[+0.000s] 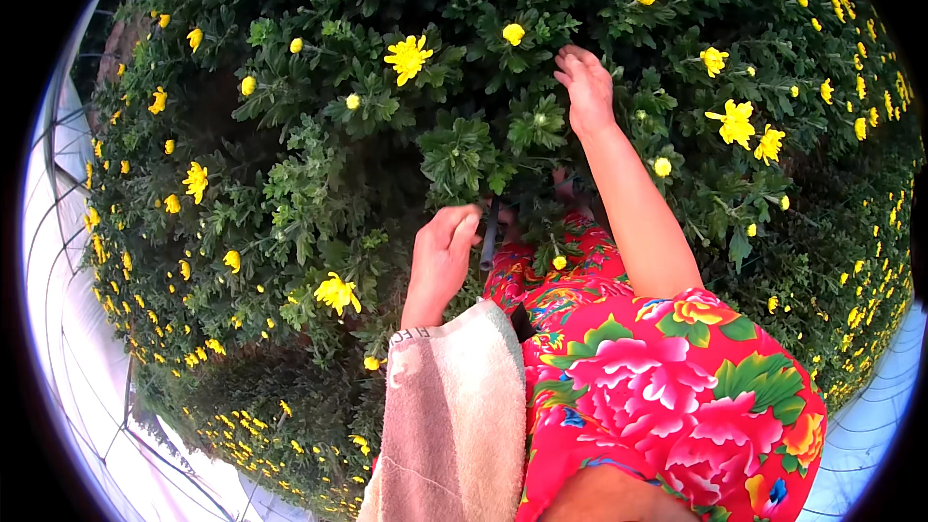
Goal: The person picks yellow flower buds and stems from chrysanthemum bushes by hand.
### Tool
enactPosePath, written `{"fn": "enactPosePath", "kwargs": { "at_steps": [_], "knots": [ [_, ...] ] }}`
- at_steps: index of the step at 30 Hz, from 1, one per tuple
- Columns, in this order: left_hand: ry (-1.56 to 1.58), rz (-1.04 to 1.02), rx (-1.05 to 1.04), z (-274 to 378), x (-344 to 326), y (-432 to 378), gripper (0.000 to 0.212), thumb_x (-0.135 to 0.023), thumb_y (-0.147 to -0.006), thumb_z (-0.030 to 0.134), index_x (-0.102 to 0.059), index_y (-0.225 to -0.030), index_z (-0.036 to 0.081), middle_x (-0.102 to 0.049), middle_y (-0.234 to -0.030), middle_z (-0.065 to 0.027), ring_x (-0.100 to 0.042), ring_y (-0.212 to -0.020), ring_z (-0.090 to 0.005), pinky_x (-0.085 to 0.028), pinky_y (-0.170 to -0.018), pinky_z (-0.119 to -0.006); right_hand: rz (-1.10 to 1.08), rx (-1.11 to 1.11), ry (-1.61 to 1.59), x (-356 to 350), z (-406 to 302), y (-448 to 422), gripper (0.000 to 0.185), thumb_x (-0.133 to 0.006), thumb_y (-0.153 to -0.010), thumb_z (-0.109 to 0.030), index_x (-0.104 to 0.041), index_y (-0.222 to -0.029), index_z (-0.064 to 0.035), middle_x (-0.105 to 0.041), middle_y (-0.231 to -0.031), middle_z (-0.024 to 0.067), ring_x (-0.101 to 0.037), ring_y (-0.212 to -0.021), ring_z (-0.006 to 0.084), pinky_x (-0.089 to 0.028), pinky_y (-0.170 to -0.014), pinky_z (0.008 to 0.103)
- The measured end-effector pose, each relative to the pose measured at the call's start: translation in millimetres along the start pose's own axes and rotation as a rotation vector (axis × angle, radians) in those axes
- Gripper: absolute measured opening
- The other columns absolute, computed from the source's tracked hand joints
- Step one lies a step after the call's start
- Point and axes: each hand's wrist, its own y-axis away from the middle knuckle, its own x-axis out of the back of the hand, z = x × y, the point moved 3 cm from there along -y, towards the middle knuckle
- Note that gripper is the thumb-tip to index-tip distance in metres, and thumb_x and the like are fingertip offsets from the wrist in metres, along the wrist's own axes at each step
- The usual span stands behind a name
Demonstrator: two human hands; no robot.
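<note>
My right hand [586, 90] reaches into dark green chrysanthemum foliage, palm toward the left, fingers slightly bent and a little apart. Nothing shows in it. Just up and left of its fingertips is a yellow chrysanthemum bud [513, 34]. Lower down, my left hand [444, 250] has its fingers curled in and partly blurred; whether they hold anything is hidden. Close to its right is a thin grey pipe [490, 233] rising among the plants. A leafy chrysanthemum shoot [458, 156] stands above that hand. An open yellow chrysanthemum [408, 59] blooms farther up.
Dense chrysanthemum plants surround me, with yellow flowers [735, 123] to the right and another bloom [338, 293] at lower left. A towel [464, 406] drapes over my left arm beside my red floral clothing [652, 391]. White greenhouse sheeting [61, 290] on a metal frame lines the left.
</note>
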Motion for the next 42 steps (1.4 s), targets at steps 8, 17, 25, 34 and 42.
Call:
{"fn": "enactPosePath", "kwargs": {
  "at_steps": [8,17,25,34,42],
  "knots": [
    [0.495,0.129,-0.181,55,-54,-125,0.034,-0.047,-0.098,0.018,-0.057,-0.126,0.001,-0.058,-0.127,-0.0112,-0.051,-0.124,-0.0223,-0.039,-0.102,-0.036,0.056,0.347,0.469,-17,-11,-52,0.036,-0.070,-0.077,-0.010,-0.063,-0.111,-0.0006,-0.066,-0.110,0.0159,-0.064,-0.099,0.0269,-0.047,-0.093,0.0367],
    [-0.224,0.309,-0.107,16,-77,-233,0.074,-0.076,-0.073,0.017,-0.044,-0.139,0.004,-0.056,-0.129,-0.0216,-0.061,-0.103,-0.0269,-0.049,-0.090,-0.036,-0.177,0.070,0.194,-20,10,-40,0.021,-0.069,-0.085,-0.013,-0.063,-0.101,-0.0003,-0.067,-0.087,0.0038,-0.061,-0.073,0.0103,-0.053,-0.058,0.0263],
    [0.138,0.398,-0.054,-1,-54,-246,0.026,-0.074,-0.078,0.014,-0.069,-0.099,0.000,-0.070,-0.092,-0.0083,-0.066,-0.080,-0.0177,-0.054,-0.070,-0.031,-0.520,0.692,0.828,-20,-6,2,0.016,-0.065,-0.074,-0.006,-0.063,-0.089,-0.0017,-0.066,-0.082,0.0115,-0.063,-0.080,0.0333,-0.051,-0.072,0.0401],
    [0.416,0.275,-0.029,5,-56,-224,0.012,-0.069,-0.084,0.007,-0.070,-0.094,0.001,-0.068,-0.079,-0.0011,-0.058,-0.064,-0.0088,-0.051,-0.057,-0.028,-0.418,0.421,0.800,-20,7,4,0.045,-0.062,-0.072,-0.006,-0.057,-0.116,-0.0072,-0.059,-0.113,0.0154,-0.061,-0.101,0.0327,-0.050,-0.085,0.0398],
    [-0.325,0.138,-0.209,3,-51,-204,0.027,-0.057,-0.085,0.002,-0.067,-0.108,0.011,-0.069,-0.102,-0.0125,-0.066,-0.093,-0.0269,-0.050,-0.084,-0.034,-0.290,0.281,0.619,-33,12,-9,0.018,-0.063,-0.086,-0.016,-0.061,-0.099,-0.0035,-0.065,-0.077,0.0123,-0.059,-0.068,0.0244,-0.047,-0.067,0.0343]
  ]
}}
